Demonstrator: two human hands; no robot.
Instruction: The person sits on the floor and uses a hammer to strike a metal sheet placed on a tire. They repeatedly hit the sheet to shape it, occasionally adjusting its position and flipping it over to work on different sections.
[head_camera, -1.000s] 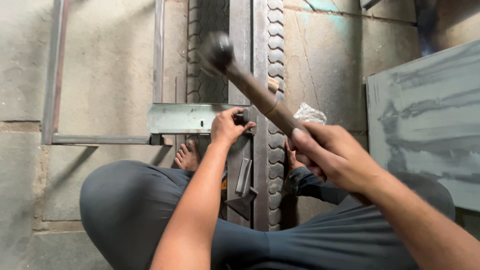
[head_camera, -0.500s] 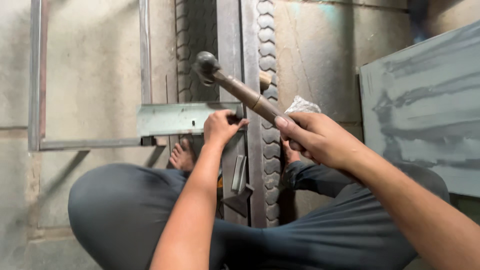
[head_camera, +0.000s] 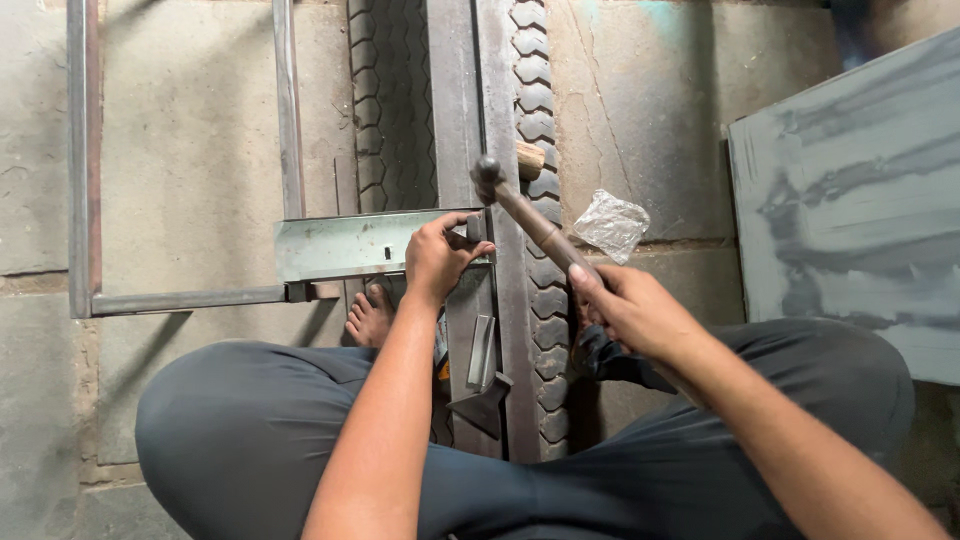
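Note:
My right hand grips the wooden handle of a hammer; its dark metal head is down by the long grey steel bar that runs away from me. My left hand presses on the right end of a flat grey metal plate lying across that bar, fingers close to the hammer head. A small dark metal piece sits between my fingers and the hammer head. I sit cross-legged in dark grey trousers, and a bare foot shows under the plate.
A strip of tyre tread lies along the bar. A thin rectangular steel frame lies on the concrete floor at left. A crumpled clear plastic bag lies right of the tread. A large grey sheet stands at right. A small angled bracket lies between my legs.
The hammer has swung down from a raised position onto the spot beside my left fingers. My left hand has stayed on the plate.

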